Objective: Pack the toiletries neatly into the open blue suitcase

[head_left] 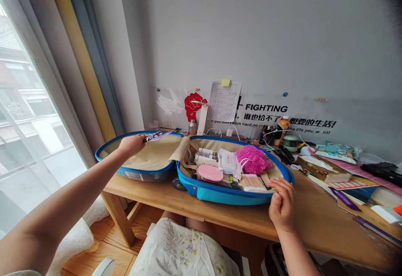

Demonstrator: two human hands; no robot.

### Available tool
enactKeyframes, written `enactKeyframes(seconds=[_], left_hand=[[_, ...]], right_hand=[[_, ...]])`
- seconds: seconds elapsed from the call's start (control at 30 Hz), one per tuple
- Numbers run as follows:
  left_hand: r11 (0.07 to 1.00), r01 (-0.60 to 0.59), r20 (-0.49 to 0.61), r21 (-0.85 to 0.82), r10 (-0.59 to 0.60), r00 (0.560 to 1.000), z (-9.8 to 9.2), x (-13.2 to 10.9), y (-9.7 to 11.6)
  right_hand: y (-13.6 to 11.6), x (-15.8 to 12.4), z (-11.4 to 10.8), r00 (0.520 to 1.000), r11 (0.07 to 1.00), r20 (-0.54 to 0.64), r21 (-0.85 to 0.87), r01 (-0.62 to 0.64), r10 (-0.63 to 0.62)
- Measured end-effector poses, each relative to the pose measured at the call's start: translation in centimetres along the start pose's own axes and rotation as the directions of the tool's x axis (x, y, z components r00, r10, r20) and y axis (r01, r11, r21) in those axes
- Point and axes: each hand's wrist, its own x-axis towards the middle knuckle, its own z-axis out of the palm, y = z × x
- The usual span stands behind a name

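An open blue suitcase (216, 195) lies on the table with its two halves spread apart. Over the left half, my left hand (132, 144) is closed on a shiny plastic packet (155, 136), dark and purplish, its contents too small to tell. At the front right corner, my right hand (282, 202) has its fingers loosely extended against the suitcase rim, holding nothing. Packed in the right half are a pink oval case (210, 173), a white box (228, 161), a pink bath puff (252, 158), a pack of cotton swabs (252, 182) and several white-capped tubes (205, 156).
The wooden table (317, 221) carries clutter at right: an orange bottle (282, 128), a green jar (290, 143), a wipes packet (341, 151) and a purple packet (345, 199). Behind stands a grey wall (251, 37). Curtains (78, 58) hang beside the window at left.
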Motion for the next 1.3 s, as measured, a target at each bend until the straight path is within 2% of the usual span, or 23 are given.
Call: enactKeyframes(seconds=[0.1,0.17,0.33,0.5,0.6,0.7,0.93,1.17,1.3], left_hand=[[0.993,-0.113,-0.121,-0.030,0.109,0.987,-2.2,-1.2,1.1],[0.969,-0.240,-0.201,-0.054,0.225,0.953,-3.4,-1.9,2.4],[0.817,-0.566,-0.282,-0.113,0.520,0.806,-4.3,-2.9,7.3],[0.653,-0.746,-0.255,-0.127,0.706,0.661,-3.5,-2.3,12.8],[0.591,-0.798,-0.222,-0.116,0.768,0.601,-3.1,-1.6,15.2],[0.571,-0.814,-0.209,-0.102,0.788,0.579,-2.7,-0.6,16.7],[0.459,-0.883,-0.205,-0.100,0.859,0.470,-1.9,0.9,18.0],[0.448,-0.889,-0.119,-0.092,0.882,0.457,-1.6,0.9,18.3],[0.439,-0.896,-0.110,-0.064,0.889,0.444,-1.2,0.9,18.3]], right_hand=[[-0.1,0.2,0.0,1.000,1.000,-0.008,0.010,0.021,-0.021],[-0.2,0.2,0.0,1.000,1.000,-0.010,0.010,0.029,-0.029],[0.1,-0.1,0.0,1.000,1.000,-0.010,0.006,0.006,-0.006],[0.3,-0.3,0.1,1.000,1.000,-0.009,0.013,-0.026,0.027],[0.3,-0.3,0.0,1.000,1.000,-0.002,0.009,-0.017,0.017],[0.3,-0.3,0.0,1.000,1.000,-0.004,0.006,-0.005,0.005],[0.1,-0.2,0.0,1.000,0.999,0.001,0.021,-0.026,0.026],[0.0,-0.1,0.0,1.000,1.000,0.004,-0.003,0.006,-0.006],[0.0,0.0,0.0,1.000,1.000,-0.005,0.006,0.020,-0.020]])
